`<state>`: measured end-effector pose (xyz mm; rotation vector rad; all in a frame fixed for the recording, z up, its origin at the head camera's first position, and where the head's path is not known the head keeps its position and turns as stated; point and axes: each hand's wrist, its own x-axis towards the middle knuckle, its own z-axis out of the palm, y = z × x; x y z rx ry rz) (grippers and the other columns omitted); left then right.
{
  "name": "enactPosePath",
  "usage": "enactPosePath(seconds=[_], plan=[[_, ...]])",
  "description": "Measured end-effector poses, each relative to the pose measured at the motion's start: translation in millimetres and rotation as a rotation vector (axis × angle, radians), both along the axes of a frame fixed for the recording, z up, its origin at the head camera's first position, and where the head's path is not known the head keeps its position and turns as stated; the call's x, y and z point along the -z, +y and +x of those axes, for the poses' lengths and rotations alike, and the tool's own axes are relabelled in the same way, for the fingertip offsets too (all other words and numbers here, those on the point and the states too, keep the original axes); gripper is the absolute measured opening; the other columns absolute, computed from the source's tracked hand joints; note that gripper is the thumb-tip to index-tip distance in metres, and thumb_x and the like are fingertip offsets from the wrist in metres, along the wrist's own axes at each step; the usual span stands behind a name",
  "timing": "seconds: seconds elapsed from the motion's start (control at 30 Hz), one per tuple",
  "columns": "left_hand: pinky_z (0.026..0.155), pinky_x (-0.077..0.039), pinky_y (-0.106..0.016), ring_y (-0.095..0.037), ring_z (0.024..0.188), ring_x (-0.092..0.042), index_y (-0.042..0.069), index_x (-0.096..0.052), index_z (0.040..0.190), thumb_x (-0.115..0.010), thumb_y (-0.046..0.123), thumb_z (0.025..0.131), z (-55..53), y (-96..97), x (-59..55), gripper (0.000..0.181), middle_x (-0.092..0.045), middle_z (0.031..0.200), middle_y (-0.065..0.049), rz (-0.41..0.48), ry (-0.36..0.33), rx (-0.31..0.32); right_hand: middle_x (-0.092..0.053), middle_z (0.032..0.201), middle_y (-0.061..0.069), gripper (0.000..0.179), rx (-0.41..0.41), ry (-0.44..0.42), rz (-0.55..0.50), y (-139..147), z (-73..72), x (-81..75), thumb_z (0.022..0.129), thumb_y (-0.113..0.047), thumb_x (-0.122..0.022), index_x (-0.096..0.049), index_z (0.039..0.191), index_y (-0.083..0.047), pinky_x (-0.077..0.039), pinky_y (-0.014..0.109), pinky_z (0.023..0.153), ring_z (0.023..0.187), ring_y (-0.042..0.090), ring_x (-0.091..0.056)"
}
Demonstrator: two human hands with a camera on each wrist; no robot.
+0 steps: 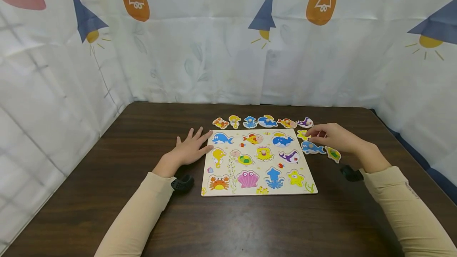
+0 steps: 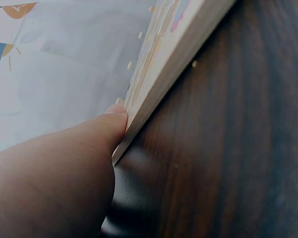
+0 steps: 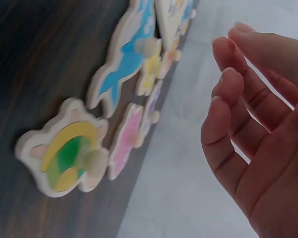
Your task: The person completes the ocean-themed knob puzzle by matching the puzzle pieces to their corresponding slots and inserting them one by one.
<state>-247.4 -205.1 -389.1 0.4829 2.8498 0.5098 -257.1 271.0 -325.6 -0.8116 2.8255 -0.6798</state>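
Observation:
A wooden sea-animal puzzle board (image 1: 267, 142) lies flat on the table, a knobbed octopus piece (image 1: 264, 154) seated in it. My left hand (image 1: 189, 150) is spread at its left side, thumb and fingertips at the edge; the left wrist view shows the thumb (image 2: 116, 119) against that edge. Beyond the board's right edge, my right hand (image 1: 335, 136) hovers near a yellow star piece (image 1: 302, 135), fingers loosely bent. Nothing shows between those fingers in the right wrist view. Below them lie a blue fish-shaped piece (image 1: 312, 148), a turtle piece (image 3: 64, 156) and a pink piece (image 3: 126, 139).
Along the board's far edge runs a row of knobbed pieces: crab (image 1: 221, 123), seahorse (image 1: 234, 121), squid (image 1: 250, 121), whale (image 1: 267, 121), fish (image 1: 287, 123) and a purple-and-white piece (image 1: 305, 122). A printed curtain (image 1: 221, 70) hangs behind the dark wooden table (image 1: 250, 225).

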Motion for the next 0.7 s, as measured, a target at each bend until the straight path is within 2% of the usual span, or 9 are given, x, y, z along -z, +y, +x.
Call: enactPosePath(seconds=[0.27,0.37,0.7], plan=[[0.108,0.003,-0.081,-0.049,0.153,0.004,0.020,-0.018,0.167,-0.043,0.054,0.108,0.1,0.3,1.3,0.072,-0.004,0.170,-0.020,-0.006,0.002,-0.003,-0.070,0.097,0.000,0.018,-0.011,-0.074,0.051,9.3,-7.9,14.6,0.098,-0.006,-0.069,-0.073,0.114,-0.001,-0.053,0.037,0.074,0.083,0.017,-0.058],[0.108,0.003,-0.081,-0.049,0.153,0.004,0.020,-0.018,0.167,-0.043,0.053,0.108,0.4,0.3,1.4,0.072,-0.004,0.170,-0.020,-0.004,0.005,-0.003,-0.067,0.092,-0.002,0.017,-0.014,-0.094,0.068,11.0,-10.8,18.8,0.097,-0.005,-0.070,-0.073,0.113,-0.001,-0.051,0.035,0.072,0.081,0.017,-0.056],[0.108,0.003,-0.081,-0.049,0.153,0.004,0.020,-0.018,0.167,-0.042,0.054,0.108,0.2,1.3,0.8,0.072,-0.004,0.170,-0.020,-0.007,0.007,-0.004,-0.062,0.087,-0.001,0.012,0.006,-0.117,0.078,10.3,-16.6,23.0,0.096,-0.005,-0.072,-0.072,0.106,-0.001,-0.050,0.037,0.072,0.079,0.018,-0.054]])
